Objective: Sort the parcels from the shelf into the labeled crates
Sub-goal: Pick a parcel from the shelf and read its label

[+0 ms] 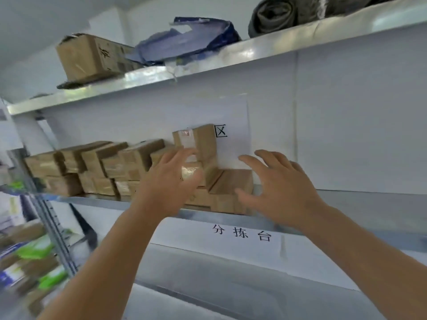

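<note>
Stacked parcels [97, 167]: brown cartons, loosely piled along the middle shelf [346, 197]. Left hand [171, 181]: fingers spread, holding nothing, before the stack's right end. Upright parcel [196, 142]: above and between both hands; risked toppling if neighbours were pulled. Right hand [277, 188]: spread, empty, beside the end cartons.

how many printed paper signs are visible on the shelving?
2. One white sign is on the back wall behind the parcel stack, partly covered by the top parcel. The other sign hangs below the middle shelf edge. More may be out of frame.
</note>
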`<action>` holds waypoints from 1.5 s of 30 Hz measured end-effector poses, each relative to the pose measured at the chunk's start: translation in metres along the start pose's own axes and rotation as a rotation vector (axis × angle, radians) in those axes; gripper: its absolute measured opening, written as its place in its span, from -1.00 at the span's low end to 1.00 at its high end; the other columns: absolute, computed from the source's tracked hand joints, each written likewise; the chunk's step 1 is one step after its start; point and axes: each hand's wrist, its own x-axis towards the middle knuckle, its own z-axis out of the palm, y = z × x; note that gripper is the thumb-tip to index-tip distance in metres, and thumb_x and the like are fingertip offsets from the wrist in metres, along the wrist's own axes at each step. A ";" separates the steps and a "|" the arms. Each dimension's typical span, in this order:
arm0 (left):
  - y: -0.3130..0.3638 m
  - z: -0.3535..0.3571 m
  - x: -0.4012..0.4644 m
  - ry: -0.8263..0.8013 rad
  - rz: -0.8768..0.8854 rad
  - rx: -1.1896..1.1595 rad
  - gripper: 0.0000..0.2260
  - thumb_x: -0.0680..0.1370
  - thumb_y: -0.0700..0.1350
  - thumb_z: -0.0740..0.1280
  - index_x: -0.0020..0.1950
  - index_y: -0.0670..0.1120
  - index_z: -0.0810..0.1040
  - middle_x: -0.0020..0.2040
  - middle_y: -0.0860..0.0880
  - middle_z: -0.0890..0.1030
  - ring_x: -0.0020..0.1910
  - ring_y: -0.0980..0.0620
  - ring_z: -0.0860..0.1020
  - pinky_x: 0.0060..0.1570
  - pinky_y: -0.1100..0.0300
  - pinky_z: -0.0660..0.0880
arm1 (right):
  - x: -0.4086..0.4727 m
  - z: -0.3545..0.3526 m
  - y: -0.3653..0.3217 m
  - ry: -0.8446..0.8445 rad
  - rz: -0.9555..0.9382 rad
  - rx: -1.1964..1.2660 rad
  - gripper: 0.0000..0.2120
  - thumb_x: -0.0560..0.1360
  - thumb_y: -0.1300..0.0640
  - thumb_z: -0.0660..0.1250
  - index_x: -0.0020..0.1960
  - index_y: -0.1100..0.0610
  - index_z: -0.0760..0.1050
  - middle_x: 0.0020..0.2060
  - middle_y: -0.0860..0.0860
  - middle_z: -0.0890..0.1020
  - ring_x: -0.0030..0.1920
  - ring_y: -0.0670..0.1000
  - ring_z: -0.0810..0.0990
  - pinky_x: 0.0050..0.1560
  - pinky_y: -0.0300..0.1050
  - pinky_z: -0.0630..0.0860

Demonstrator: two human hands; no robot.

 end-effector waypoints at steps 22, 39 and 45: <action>-0.044 -0.004 0.180 -0.093 -0.189 -0.198 -0.60 0.70 0.22 0.20 0.18 -0.06 0.62 0.06 0.00 0.67 0.04 -0.04 0.64 -0.04 0.07 0.50 | 0.220 0.029 -0.058 -0.304 0.293 0.871 -0.50 0.59 -0.36 0.18 0.26 0.00 0.55 0.15 0.08 0.65 0.07 0.15 0.62 0.15 0.13 0.58; 0.112 -0.024 0.059 -0.574 0.090 -1.163 -0.80 0.73 -0.02 0.22 0.05 0.16 0.63 0.05 -0.07 0.71 -0.14 -0.05 0.71 -0.15 -0.04 0.69 | -0.010 -0.119 -0.025 0.244 0.451 0.691 -0.67 0.63 -0.18 0.30 0.37 -0.20 0.42 0.05 -0.10 0.64 0.11 -0.07 0.65 0.28 0.02 0.59; 0.216 -0.014 -0.035 -0.630 0.393 -1.313 -0.71 0.69 -0.15 0.36 0.29 0.13 0.35 0.14 -0.02 0.50 0.05 -0.04 0.64 -0.19 0.00 0.75 | -0.138 -0.191 -0.010 0.649 0.694 0.569 -0.75 0.65 -0.12 0.29 0.15 0.06 0.47 -0.05 0.09 0.64 0.00 0.12 0.67 0.23 0.23 0.61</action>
